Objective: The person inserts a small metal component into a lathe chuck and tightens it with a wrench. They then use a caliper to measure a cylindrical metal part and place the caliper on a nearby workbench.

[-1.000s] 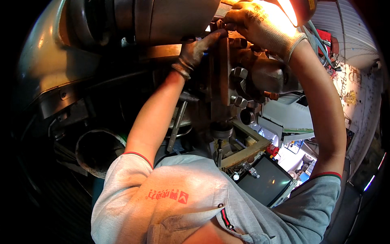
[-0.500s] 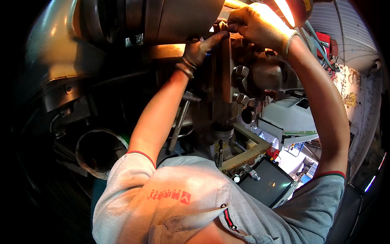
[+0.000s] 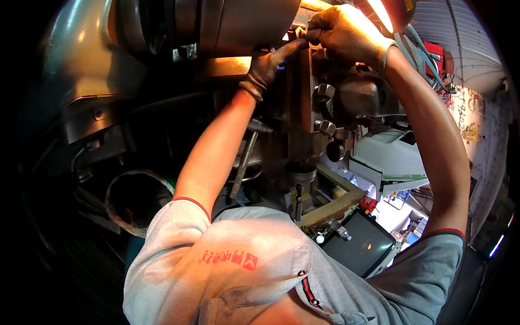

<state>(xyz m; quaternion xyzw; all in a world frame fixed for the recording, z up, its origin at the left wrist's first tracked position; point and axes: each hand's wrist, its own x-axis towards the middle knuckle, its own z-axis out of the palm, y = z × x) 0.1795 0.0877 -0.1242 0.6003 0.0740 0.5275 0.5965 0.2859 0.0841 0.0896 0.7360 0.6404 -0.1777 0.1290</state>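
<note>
Both my hands wear dirty work gloves and meet at the top of a bolted metal tool post (image 3: 310, 97). My left hand (image 3: 269, 66) reaches in from the left, its thumb and fingers closed near the post's upper edge. From the right, my right hand (image 3: 349, 33) bends over the same spot with its fingertips pinched together. Whatever sits between the fingers is too small and hidden to name. Just left of the hands is a large dark cylindrical part (image 3: 246, 27) of the machine. Hex-headed bolts (image 3: 325, 91) stick out of the post below my right hand.
A glowing work lamp (image 3: 398, 13) hangs close to my right hand. Below my left forearm is a metal lever (image 3: 245, 165). A round open container (image 3: 138, 203) stands at lower left. A dark screen-like panel (image 3: 357, 244) and a wooden frame (image 3: 338, 203) lie at lower right.
The whole view has shifted slightly, with the machine a little further right and down. Both hands stay at the same spot on the tool post, their grip much the same.
</note>
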